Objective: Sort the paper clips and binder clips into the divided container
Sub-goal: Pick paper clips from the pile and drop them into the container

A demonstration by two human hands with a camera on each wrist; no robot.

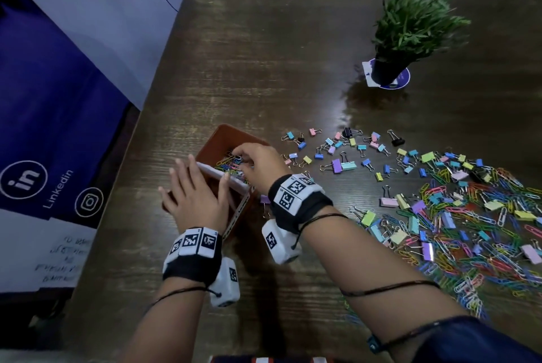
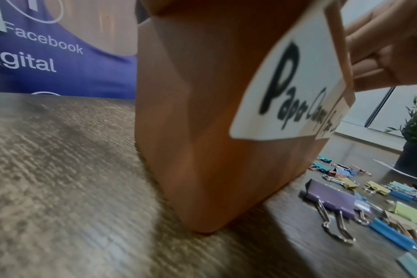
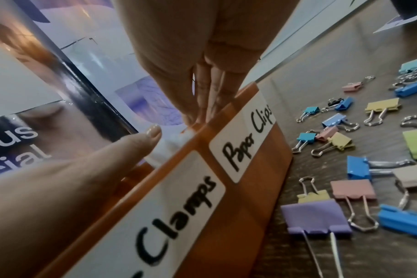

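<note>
A potted green plant (image 1: 410, 31) stands far right on the dark wooden table (image 1: 264, 55), upon a round blue-and-white paper mat (image 1: 401, 81). A blue banner (image 1: 58, 113) hangs left.

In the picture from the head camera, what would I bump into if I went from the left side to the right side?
Blue banner → left hand → brown divided container → right hand → scattered binder clips → potted plant → big heap of paper clips.
</note>
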